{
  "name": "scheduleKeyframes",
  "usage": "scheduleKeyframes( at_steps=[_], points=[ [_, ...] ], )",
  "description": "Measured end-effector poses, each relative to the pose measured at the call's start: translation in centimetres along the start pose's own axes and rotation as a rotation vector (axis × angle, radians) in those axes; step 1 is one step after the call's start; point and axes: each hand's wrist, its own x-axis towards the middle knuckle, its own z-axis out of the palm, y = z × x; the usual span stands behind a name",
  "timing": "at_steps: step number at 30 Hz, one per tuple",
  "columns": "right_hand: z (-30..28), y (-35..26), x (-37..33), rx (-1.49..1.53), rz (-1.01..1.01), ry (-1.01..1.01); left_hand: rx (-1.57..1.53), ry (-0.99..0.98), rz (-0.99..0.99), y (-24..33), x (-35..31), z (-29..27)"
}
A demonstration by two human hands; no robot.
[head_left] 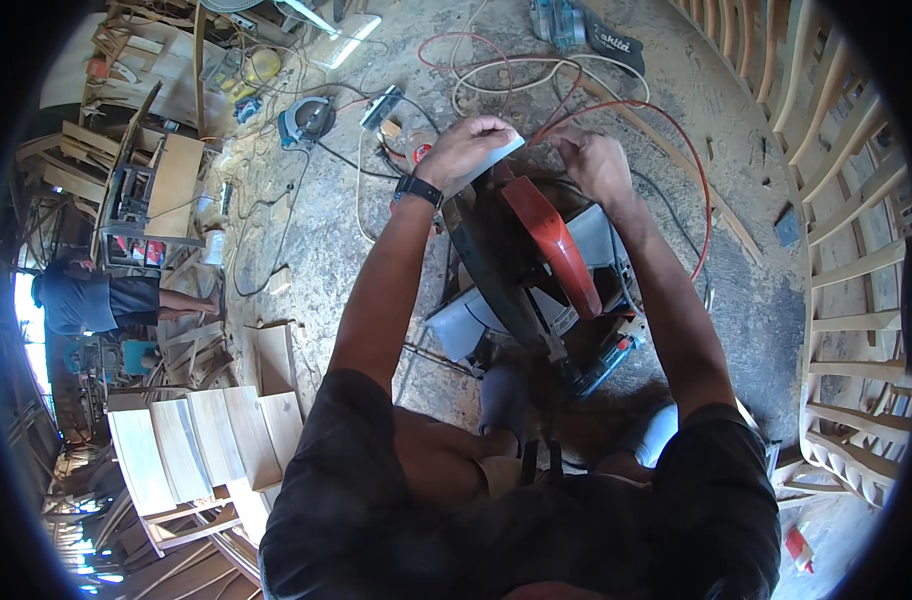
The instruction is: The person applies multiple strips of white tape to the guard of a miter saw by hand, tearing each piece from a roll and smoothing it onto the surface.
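Head view, looking down. A person sits or crouches low over a worn workshop floor, with both bare arms reaching forward around a red-and-dark machine. The machine stands on the floor between the person's legs and the far hose loops, likely so that both hands can reach its far end.

The left hand, a dark watch on its wrist, pinches a pale strip between thumb and fingers. The strip slants beside the machine's far end; the grip seems meant to keep it flat and steady. The right hand is across from it, its fingers curled in narrowly and pointing toward the left hand. Whether it holds anything cannot be told.

A red hose curves past the right hand, outside the forearm. A blue-green power tool lies at the machine's near right side, perhaps for easy reach. A circular saw rests toward the floor's far left corner. Curved wooden pieces line its right edge in a row, apparently stored there. Pale wooden panels lean together near its left edge.
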Motion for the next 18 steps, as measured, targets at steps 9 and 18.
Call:
scheduleKeyframes(
  at_steps=[9, 18],
  points=[
    [7.5, 5.8, -13.8, -0.288, 0.07, -0.409, 0.06, -0.118, 0.118, 1.0, 0.5, -0.8],
    [1.3, 2.5, -4.9, 0.341, 0.245, -0.143, 0.122, -0.12, 0.066, 1.4, 0.3, -0.9]
  ],
)
